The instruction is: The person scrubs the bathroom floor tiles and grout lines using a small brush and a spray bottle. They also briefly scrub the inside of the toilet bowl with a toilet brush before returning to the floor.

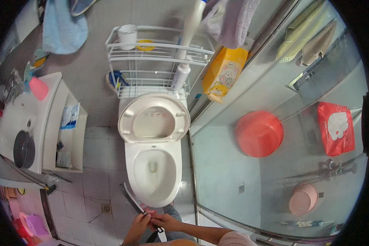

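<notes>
In front of the toilet bowl (155, 174), my left hand (141, 223) is closed round the end of a long, narrow brush (131, 199) with a pale back and a dark edge. The brush slants up and left from the fingers, beside the bowl's left side. My right hand (167, 222) meets the left one, its fingers pinched together at the same end; what they grip there is too small to make out. The raised toilet seat (128, 112) leans back against the tank. Below the hands hangs a white clip (162, 234) on a black strap.
A white wire rack (160, 61) with bottles and a cup stands over the toilet. On the left is a sink (12, 123) holding a dark basin (23, 149). Right, behind a glass partition, are a red basin (259, 134), a pink basin (303, 199) and a red bag (336, 128).
</notes>
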Motion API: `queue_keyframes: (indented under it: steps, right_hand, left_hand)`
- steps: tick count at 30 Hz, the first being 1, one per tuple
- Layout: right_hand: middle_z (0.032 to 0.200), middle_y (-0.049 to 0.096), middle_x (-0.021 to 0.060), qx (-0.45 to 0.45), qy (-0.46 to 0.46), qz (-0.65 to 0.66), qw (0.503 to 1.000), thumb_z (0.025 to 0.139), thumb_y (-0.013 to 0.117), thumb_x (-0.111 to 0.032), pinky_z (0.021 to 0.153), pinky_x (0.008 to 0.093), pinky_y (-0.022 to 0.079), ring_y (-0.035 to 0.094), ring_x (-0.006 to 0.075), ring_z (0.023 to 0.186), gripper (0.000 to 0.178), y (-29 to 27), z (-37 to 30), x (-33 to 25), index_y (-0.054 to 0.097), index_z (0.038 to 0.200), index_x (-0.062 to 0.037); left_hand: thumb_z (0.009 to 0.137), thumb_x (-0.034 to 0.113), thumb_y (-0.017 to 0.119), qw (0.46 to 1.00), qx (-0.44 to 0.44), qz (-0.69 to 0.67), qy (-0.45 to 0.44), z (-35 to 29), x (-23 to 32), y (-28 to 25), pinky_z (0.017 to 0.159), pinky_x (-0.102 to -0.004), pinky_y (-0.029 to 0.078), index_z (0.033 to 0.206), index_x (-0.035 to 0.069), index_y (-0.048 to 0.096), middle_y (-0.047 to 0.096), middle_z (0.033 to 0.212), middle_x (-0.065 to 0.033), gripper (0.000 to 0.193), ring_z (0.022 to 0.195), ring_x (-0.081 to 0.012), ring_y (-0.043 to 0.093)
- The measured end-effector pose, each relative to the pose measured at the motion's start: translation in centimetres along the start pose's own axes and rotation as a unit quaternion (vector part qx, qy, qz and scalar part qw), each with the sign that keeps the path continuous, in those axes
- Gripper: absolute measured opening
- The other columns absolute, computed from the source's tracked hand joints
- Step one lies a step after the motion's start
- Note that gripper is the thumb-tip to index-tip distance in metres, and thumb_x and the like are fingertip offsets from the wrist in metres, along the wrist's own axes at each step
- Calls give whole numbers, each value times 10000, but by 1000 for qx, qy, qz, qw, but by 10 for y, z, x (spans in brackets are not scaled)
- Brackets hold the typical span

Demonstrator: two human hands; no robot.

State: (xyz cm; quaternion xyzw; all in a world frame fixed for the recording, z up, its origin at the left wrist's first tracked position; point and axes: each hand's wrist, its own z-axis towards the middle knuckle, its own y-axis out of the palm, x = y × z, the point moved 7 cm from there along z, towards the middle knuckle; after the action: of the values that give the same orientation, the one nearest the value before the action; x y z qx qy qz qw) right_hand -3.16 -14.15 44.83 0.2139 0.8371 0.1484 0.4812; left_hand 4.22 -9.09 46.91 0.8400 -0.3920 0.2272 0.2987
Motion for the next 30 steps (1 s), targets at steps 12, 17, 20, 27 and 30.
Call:
queue_keyframes:
  steps: [12, 17, 20, 27, 30]
  right_hand:
    - [646, 598, 105, 604, -167, -230, 744, 807, 502, -171, 577, 324, 450, 585, 198, 619, 194, -505, 99, -159, 585, 737, -11]
    - [932, 591, 218, 673, -113, -255, 685, 751, 540, -242, 775, 403, 438, 556, 374, 896, 322, -678, 151, -149, 587, 975, -15]
    - [1039, 561, 219, 682, -116, -213, 689, 751, 565, -252, 821, 406, 417, 534, 365, 963, 384, -692, 186, -154, 544, 1059, -24]
    - [917, 590, 183, 623, -274, -204, 704, 814, 512, -167, 727, 394, 431, 555, 360, 862, 270, -674, 183, -168, 499, 1042, -23]
    - [819, 579, 143, 599, -284, -235, 711, 837, 495, -145, 660, 352, 443, 552, 293, 746, 189, -658, 168, -177, 494, 967, -8]
  left_hand:
    - [884, 210, 472, 919, 319, -137, 187, 55, 49, -20, 726, -433, 465, 814, 37, 449, 538, 752, -102, 188, 717, -238, 547]
    - [895, 225, 452, 904, 304, -248, 168, 94, 31, -20, 724, -414, 464, 829, 45, 453, 539, 754, -94, 191, 714, -228, 539]
    - [926, 187, 385, 917, 302, -228, 129, 94, 61, -4, 750, -383, 434, 783, 23, 442, 496, 749, -87, 225, 718, -201, 481]
    - [924, 176, 390, 922, 335, -161, 108, 96, 61, -3, 752, -374, 433, 811, 21, 452, 516, 758, -92, 202, 725, -200, 494]
    - [923, 181, 394, 934, 333, -37, 125, 95, 53, -11, 751, -367, 434, 820, 17, 460, 531, 770, -101, 204, 719, -198, 499]
